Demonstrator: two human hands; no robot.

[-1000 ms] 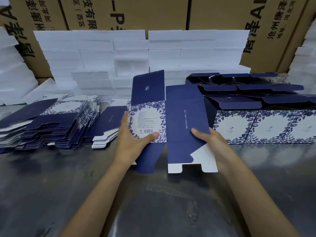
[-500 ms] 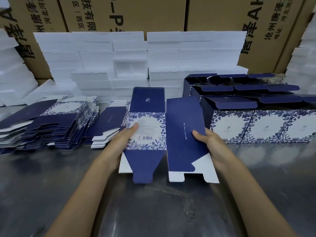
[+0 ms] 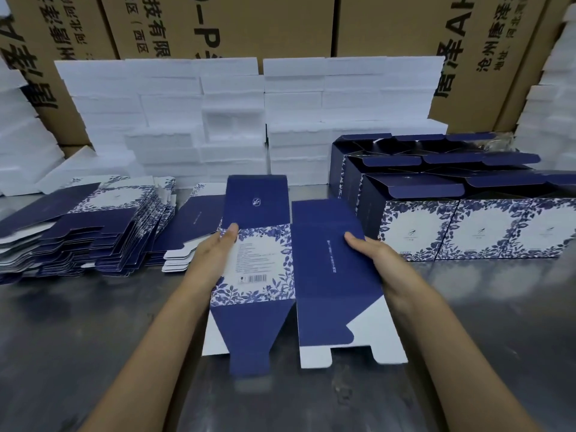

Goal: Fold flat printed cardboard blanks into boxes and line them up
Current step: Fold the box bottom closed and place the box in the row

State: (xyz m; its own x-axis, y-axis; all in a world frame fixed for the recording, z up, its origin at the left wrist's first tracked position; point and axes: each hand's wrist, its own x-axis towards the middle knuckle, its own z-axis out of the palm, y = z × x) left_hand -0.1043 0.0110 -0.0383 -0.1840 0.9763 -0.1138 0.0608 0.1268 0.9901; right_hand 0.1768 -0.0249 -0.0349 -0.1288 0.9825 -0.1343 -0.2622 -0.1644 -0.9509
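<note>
My left hand (image 3: 215, 257) and right hand (image 3: 371, 260) each grip, probably pinching, a side edge of the flat blank (image 3: 293, 275), centre frame. Opening step; next I square it.

At 12 o'clock, the brown cartons (image 3: 218, 26) behind my bench show printed Chinese: "有限" and "西区" with a large "P" beside them. At 2 o'clock another carton (image 3: 461, 57) reads "唐泽", "沧州唐泽", a big "A". The blank (image 3: 296, 269) I hold bears a barcode and small print too fine to read.
</note>
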